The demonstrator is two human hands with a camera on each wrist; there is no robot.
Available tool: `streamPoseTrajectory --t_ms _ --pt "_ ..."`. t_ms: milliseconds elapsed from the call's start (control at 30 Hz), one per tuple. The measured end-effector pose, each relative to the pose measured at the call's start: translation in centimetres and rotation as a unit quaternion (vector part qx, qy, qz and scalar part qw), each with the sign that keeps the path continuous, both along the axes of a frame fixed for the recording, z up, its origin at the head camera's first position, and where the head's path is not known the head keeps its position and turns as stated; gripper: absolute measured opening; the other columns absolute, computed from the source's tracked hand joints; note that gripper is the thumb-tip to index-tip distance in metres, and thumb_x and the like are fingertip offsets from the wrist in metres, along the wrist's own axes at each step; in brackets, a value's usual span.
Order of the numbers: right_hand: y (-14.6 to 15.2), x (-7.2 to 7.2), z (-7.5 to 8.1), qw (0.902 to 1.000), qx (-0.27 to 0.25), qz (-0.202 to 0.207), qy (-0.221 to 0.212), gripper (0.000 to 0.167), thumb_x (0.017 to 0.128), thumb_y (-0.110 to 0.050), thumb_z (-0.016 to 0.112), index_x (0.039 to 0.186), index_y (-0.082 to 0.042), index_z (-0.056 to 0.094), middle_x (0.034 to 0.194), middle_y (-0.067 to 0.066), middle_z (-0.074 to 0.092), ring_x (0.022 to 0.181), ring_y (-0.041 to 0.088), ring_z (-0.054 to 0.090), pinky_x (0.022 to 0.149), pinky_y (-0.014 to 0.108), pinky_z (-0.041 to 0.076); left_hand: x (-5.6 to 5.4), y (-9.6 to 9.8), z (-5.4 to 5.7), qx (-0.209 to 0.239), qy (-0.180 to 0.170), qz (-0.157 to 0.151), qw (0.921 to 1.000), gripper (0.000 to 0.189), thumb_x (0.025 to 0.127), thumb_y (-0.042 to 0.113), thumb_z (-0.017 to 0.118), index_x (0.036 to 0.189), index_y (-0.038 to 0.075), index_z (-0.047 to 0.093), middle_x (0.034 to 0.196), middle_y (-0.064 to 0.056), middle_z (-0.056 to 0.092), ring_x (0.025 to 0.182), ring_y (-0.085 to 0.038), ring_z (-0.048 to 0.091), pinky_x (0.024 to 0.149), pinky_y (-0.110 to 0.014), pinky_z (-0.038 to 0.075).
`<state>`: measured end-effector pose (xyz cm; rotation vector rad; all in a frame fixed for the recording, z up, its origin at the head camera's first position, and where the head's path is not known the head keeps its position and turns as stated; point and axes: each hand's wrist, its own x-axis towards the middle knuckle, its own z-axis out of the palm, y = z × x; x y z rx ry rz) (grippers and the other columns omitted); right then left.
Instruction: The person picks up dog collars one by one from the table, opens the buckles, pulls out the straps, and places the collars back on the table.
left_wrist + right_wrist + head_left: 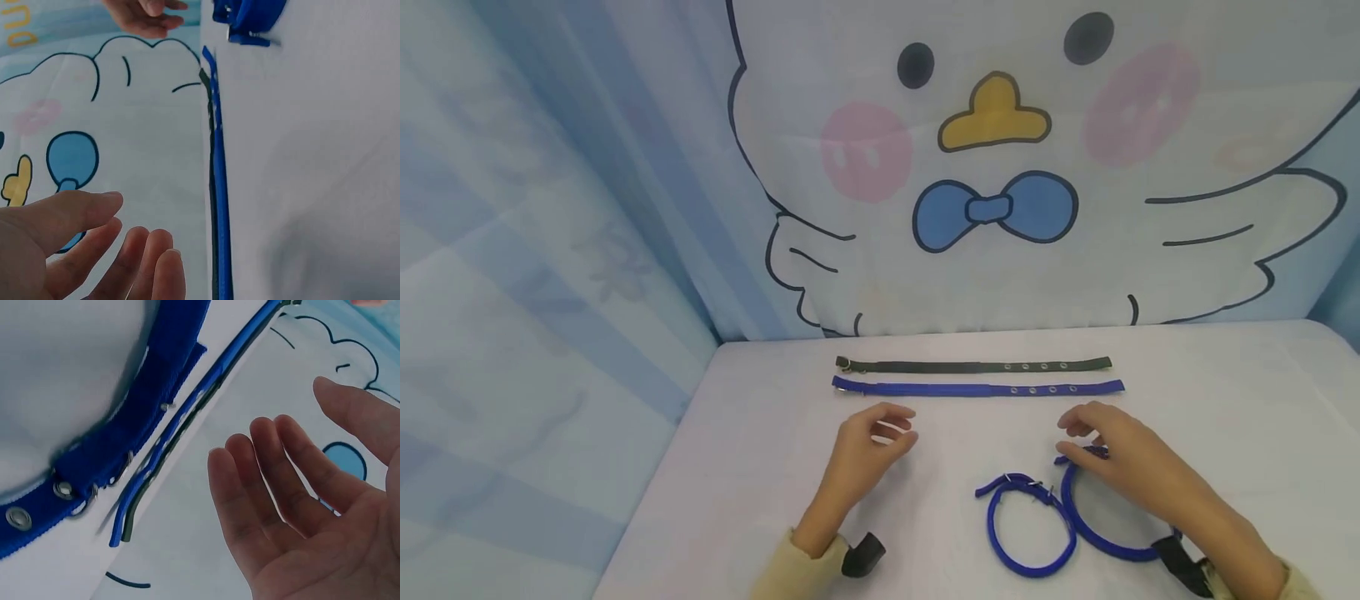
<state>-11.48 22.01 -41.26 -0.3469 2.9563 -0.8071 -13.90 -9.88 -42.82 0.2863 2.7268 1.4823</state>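
Two straps with buckles and eyelets, like pet collars, lie stretched out side by side at the back of the table: a dark green collar (917, 367) and a blue collar (940, 389). Just in front of their buckle end hovers my left hand (868, 446), fingers loosely bent and holding nothing. Two more blue collars are buckled into rings, a smaller ring (1032, 573) and a larger ring (1120, 552) at its right. Over the larger ring is my right hand (1138, 458), which hides part of it; in the right wrist view its relaxed fingers (269, 462) are empty.
A white-covered table (737, 450) bears everything. Behind it hangs a curtain (1000, 292) printed with a cartoon bird, and another blue-and-white curtain (550, 292) falls along the left side. Dark bands with small devices (863, 556) sit at the wrists.
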Motion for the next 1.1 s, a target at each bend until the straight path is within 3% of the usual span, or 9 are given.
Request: streamPoseTrajectory --t_ms 233,533,867,1100 --pt "-1.7 1.0 -0.6 0.9988 -0.011 0.013 -0.046 0.037 0.087 -0.027 0.076 0.115 -0.005 0.064 0.106 0.003 0.067 0.099 0.024 0.065 0.087 0.047 0.057 1.2 1.7 -1.2 0.005 -0.041 -0.04 0.9983 0.022 0.087 0.017 0.077 0.108 0.013 0.072 0.098 0.002 0.071 0.084 -0.008 0.066 0.07 -0.017 0.056" --pt "-2.6 1.8 -1.5 0.997 0.002 0.034 -0.07 0.044 0.082 -0.029 0.081 0.118 -0.009 0.064 0.102 -0.004 0.067 0.092 0.012 0.06 0.08 0.037 0.057 2.7 3.9 -2.1 0.021 -0.068 -0.095 0.9929 0.024 0.086 0.017 0.078 0.108 0.009 0.072 0.1 -0.001 0.073 0.081 -0.004 0.067 0.068 -0.016 0.055" --pt "-3.2 2.0 -1.8 0.9952 0.016 0.037 -0.089 0.041 0.078 -0.019 0.084 0.114 -0.011 0.067 0.098 -0.006 0.068 0.091 0.013 0.063 0.085 0.041 0.058 3.8 6.0 -2.4 -0.015 -0.098 -0.11 0.9889 0.029 0.082 0.023 0.083 0.109 0.015 0.074 0.095 0.008 0.073 0.074 0.004 0.061 0.066 -0.015 0.052" --pt "-3.9 1.8 -2.1 0.9928 0.02 0.039 -0.112 0.034 0.076 -0.011 0.084 0.106 -0.014 0.069 0.093 -0.008 0.066 0.082 0.01 0.056 0.078 0.036 0.055 4.0 6.7 -2.8 -0.046 -0.088 -0.119 0.988 0.031 0.078 0.019 0.085 0.107 0.016 0.075 0.091 0.013 0.071 0.071 0.005 0.057 0.065 -0.013 0.049"
